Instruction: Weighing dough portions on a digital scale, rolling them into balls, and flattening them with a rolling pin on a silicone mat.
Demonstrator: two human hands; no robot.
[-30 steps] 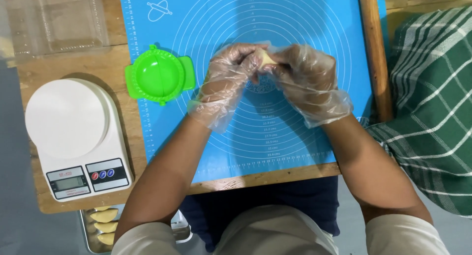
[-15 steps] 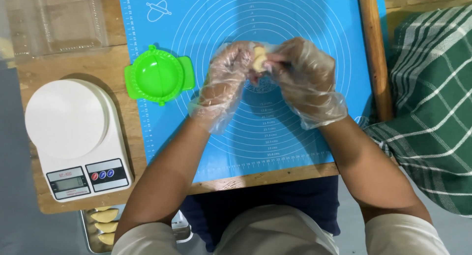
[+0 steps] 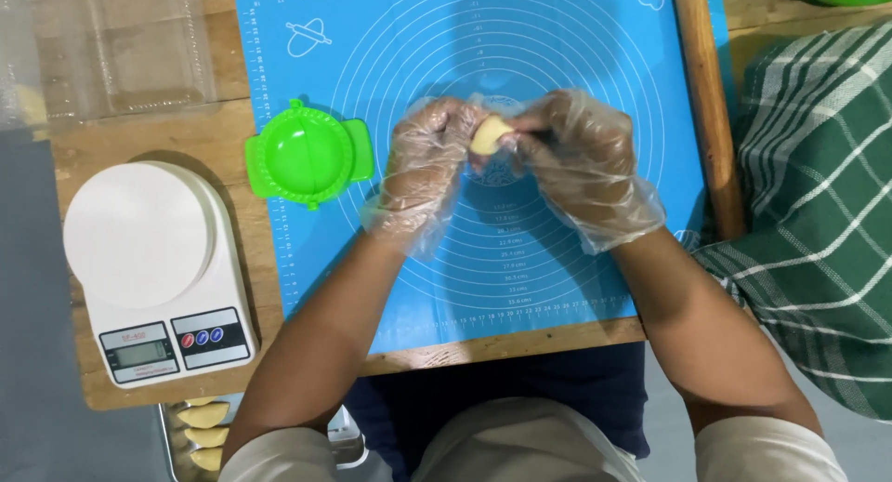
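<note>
Item: dough piece [image 3: 490, 133], pale yellow, smooth, roughly half-moon, small. We find it pinched between both hands above the middle of the blue silicone mat [image 3: 576, 36], its long axis running from about 7 to 1 o'clock.

Our left hand [image 3: 427, 161], in a loose clear plastic glove, lies at its 9 o'clock, fingers curled shut on the near end. Our right hand [image 3: 581, 161], gloved alike, lies at its 3 o'clock, thumb and fingertips closed on the far edge. Both hands touch it; neither is nearer.

Nearby: a green plastic dumpling press [image 3: 307, 154], round, hinged, at 9 o'clock of the left hand; a white kitchen scale [image 3: 153, 268] at 8 o'clock; a wooden rolling pin [image 3: 708, 110] at 3 o'clock; a metal tray [image 3: 177, 440] of folded dumplings [image 3: 206, 415] at 7 o'clock.
</note>
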